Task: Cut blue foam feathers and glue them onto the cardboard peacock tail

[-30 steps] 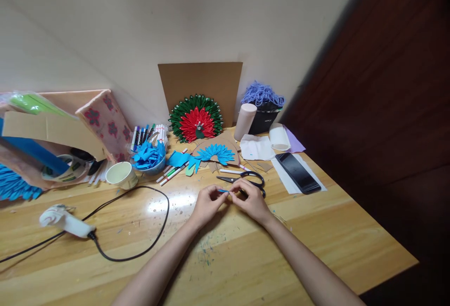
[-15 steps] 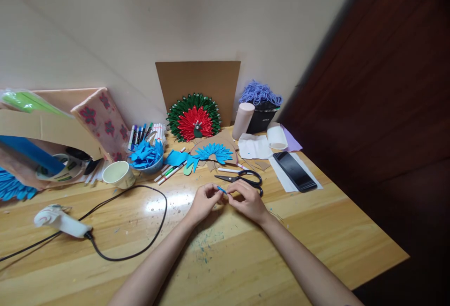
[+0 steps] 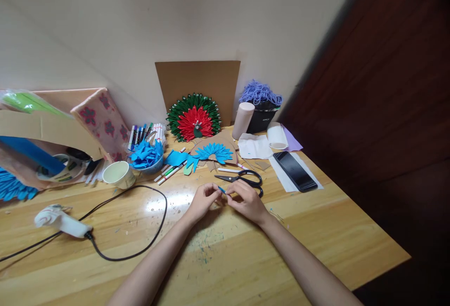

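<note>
Blue strip (image 3: 221, 190): small, narrow, bright, slanting, partly hidden.

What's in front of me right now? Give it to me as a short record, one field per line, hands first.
Left hand: pinching a small blue piece
Right hand: fingertips at the piece's other end; exact grip too small to tell
Nearest tool: scissors, black-handled, just beyond the right hand
Beyond the hands: blue petals fanned on cardboard
Bowl: heaped with blue pieces
Left side: white corded tool
Right side: phone on white paper
Back: red-and-green fan before a brown board
</note>
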